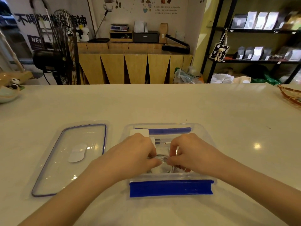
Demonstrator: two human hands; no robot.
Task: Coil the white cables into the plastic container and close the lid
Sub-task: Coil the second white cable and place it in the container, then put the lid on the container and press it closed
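Note:
A clear plastic container with blue latches on its near and far sides stands open on the white table. Inside it lie coiled white cables and a white charger block at the far left corner. Both hands are down in the container. My left hand and my right hand pinch the cable coil from either side, fingertips nearly meeting. The clear lid, edged with a blue seal, lies flat on the table left of the container. Much of the coil is hidden under my hands.
A ceramic dish with a panda figure sits at the table's far left edge. A woven basket is at the far right edge. Beyond the table are a floor fan, a wooden counter and black shelving.

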